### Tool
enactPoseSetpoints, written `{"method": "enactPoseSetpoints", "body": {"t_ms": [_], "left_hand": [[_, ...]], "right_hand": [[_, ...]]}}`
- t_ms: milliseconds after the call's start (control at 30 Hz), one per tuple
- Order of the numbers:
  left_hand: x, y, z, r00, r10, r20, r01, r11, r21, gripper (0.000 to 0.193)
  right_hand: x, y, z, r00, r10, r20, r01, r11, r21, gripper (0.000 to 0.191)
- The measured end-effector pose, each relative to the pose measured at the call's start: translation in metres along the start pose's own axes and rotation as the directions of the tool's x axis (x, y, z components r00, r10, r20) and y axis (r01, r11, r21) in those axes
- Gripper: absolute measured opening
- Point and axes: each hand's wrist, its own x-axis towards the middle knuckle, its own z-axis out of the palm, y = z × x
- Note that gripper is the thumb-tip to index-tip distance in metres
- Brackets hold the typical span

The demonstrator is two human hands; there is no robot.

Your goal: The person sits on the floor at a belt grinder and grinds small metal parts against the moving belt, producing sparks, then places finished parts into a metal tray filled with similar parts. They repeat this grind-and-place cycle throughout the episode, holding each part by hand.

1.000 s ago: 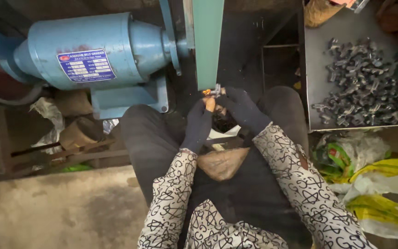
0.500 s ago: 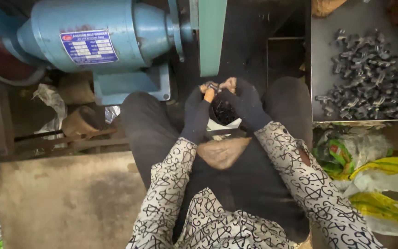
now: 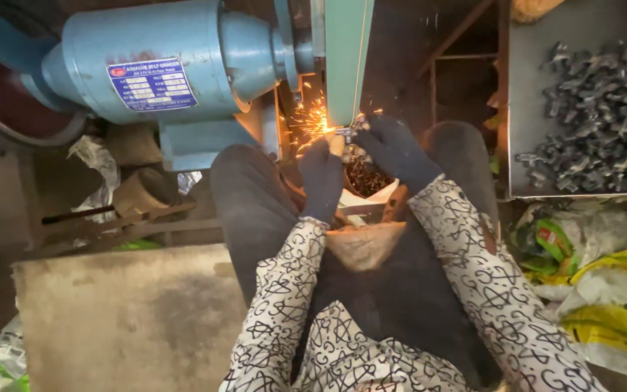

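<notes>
Both my hands wear dark gloves and together pinch a small metal part [image 3: 347,131] against the green sanding belt [image 3: 347,58] of a blue belt grinder [image 3: 161,72]. My left hand [image 3: 322,178] grips the part from the left, my right hand [image 3: 395,150] from the right. Orange sparks [image 3: 310,122] spray to the left of the contact point. Below my hands, between my knees, sits a container of small dark metal pieces [image 3: 366,178]. My sleeves have a black-and-white scribble pattern.
A grey metal tray [image 3: 524,109] at the right holds several dark metal fittings [image 3: 596,120]. Crumpled green and yellow plastic bags [image 3: 596,290] lie below it. A flat concrete slab [image 3: 125,319] is at lower left, with scrap and a wooden block [image 3: 139,192] under the grinder.
My hands lifted the part up to the belt; sparks now fly where there were none. The view has shifted slightly closer.
</notes>
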Motion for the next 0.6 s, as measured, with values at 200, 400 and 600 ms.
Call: {"method": "enactPoseSetpoints", "body": {"t_ms": [200, 400, 600], "left_hand": [[-0.004, 0.007, 0.013, 0.993, 0.117, 0.006, -0.115, 0.962, 0.249, 0.031], [-0.005, 0.024, 0.000, 0.987, -0.053, 0.154, 0.052, 0.999, 0.011, 0.029], [-0.017, 0.017, -0.012, 0.987, 0.092, 0.134, -0.081, 0.993, -0.086, 0.027]], "right_hand": [[-0.017, 0.000, -0.009, 0.994, 0.110, -0.004, -0.103, 0.945, 0.309, 0.017], [-0.035, -0.006, -0.006, 0.947, -0.246, -0.206, 0.262, 0.963, 0.054, 0.021], [-0.049, -0.019, -0.009, 0.988, 0.017, 0.153, -0.078, 0.912, 0.403, 0.033]]}}
